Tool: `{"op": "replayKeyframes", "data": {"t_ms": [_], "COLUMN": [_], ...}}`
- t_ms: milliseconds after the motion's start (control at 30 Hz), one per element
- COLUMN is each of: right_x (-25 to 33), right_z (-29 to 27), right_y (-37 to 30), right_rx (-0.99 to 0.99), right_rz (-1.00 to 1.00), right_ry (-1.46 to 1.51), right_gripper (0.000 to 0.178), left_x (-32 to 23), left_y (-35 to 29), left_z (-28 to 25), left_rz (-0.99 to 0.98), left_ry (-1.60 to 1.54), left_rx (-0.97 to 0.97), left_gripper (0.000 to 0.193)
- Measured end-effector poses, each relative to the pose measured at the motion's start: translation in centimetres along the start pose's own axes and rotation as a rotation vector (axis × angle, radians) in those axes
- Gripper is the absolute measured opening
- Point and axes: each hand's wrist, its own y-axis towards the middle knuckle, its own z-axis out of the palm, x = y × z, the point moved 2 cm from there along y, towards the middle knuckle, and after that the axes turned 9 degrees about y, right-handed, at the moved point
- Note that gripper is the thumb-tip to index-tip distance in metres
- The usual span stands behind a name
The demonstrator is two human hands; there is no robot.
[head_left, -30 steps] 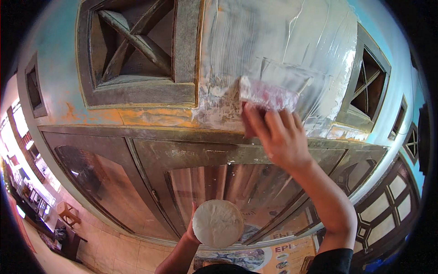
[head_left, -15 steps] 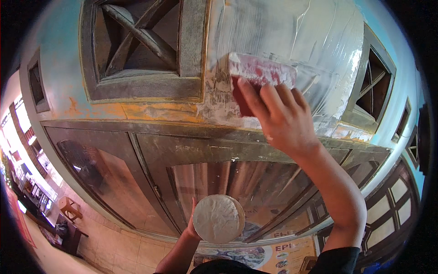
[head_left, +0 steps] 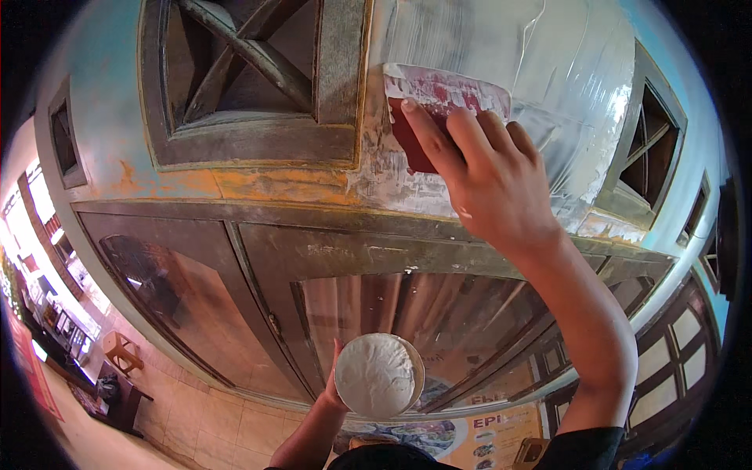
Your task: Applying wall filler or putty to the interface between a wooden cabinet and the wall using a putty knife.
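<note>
In my right hand (head_left: 501, 176) is a dark red, flat putty scraper (head_left: 450, 94), its wide edge smeared with white paste. The index finger lies stretched along its face, and the scraper rests against the wall panel (head_left: 572, 55), which is streaked with wet white filler. Lower down, my left hand (head_left: 335, 384) grips a round tub (head_left: 377, 376) by its left side. White putty nearly fills the tub, with a rough ridge along its right part. Most of the left hand's fingers are hidden by the tub.
Left of the filled panel is a dark wooden vent frame (head_left: 258, 145) with crossed bars; another vent (head_left: 646, 137) is at the right. Below run glazed wooden doors (head_left: 376, 251). An orange stool (head_left: 123, 352) stands on the tiled floor at far left.
My right hand has slid the scraper upward along the wall, near the vent frame's right edge. The left hand and tub stay almost where they were.
</note>
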Motion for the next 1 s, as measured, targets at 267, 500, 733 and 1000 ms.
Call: {"op": "replayKeyframes", "data": {"t_ms": [267, 500, 733, 1000], "right_x": [6.5, 1.1, 1.1, -0.4], "right_z": [1.6, -1.8, 1.0, -3.0], "right_y": [-5.8, -0.1, -3.7, -4.9], "right_rx": [0.079, 0.007, 0.069, 0.077], "right_rz": [-0.233, -0.065, -0.216, -0.161], "right_ry": [0.135, 0.116, 0.056, 0.172], "right_gripper": [0.056, 0.058, 0.051, 0.055], "left_x": [0.7, 0.5, -0.1, -1.1], "left_y": [0.0, 1.3, 2.9, 3.5], "left_z": [6.6, 11.6, 14.6, 14.3], "left_rz": [0.018, 0.121, 0.289, 0.37], "left_ry": [-0.007, 0.406, 0.442, 0.434], "left_rx": [-0.005, -0.31, -0.154, -0.066], "left_gripper": [0.104, 0.107, 0.107, 0.098]}}
